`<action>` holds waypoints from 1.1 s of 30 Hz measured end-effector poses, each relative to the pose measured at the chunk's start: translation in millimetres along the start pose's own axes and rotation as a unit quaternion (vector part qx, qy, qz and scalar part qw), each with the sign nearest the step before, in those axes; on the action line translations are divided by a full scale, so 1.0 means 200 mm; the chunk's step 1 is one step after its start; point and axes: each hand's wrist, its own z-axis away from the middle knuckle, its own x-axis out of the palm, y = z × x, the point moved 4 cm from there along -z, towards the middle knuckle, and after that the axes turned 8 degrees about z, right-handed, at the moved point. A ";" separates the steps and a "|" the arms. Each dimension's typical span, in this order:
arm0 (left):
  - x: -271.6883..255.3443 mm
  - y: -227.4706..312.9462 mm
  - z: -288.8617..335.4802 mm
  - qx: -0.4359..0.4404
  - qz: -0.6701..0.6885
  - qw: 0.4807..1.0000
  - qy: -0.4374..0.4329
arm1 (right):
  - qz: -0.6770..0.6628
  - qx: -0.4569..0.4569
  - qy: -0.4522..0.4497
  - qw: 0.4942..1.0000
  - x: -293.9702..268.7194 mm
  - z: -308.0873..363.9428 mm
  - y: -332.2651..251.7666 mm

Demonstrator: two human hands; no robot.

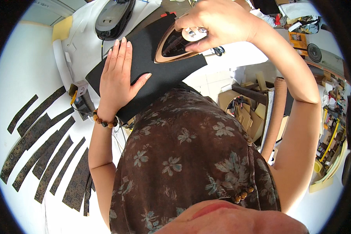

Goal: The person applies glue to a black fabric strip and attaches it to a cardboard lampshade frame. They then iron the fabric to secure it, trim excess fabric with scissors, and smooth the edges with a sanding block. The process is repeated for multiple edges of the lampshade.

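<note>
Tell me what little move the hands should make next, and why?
Perhaps slide the iron slightly along the black cloth, clear of the left hand: the right hand grips its handle, the left lies flat on the cloth, and uncovered cloth shows between left hand and iron.

The table point(243, 54) is white on top. A big black cloth point(163, 76) lies on it. A rounded gray-and-black thing point(114, 21) sits farther back, toward the left.

Clad in a sleeveless dark-brown floral top point(183, 150) printed with grey-green blossoms. Wearing a bracelet point(104, 121) of round amber, brown and dark beads on the left wrist point(110, 108), plus brown beads point(243, 194) near the chin.
</note>
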 end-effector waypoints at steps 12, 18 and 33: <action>-0.03 0.01 -0.03 0.008 0.012 1.000 -0.018 | -0.110 0.060 0.036 0.992 0.11 0.35 0.09; 0.17 0.21 -0.28 0.072 0.092 0.993 -0.027 | -0.112 0.185 0.165 0.962 0.00 0.56 0.33; 0.30 0.31 -0.44 -0.055 0.059 0.990 0.118 | -0.268 -0.032 0.124 0.955 0.00 -0.94 0.62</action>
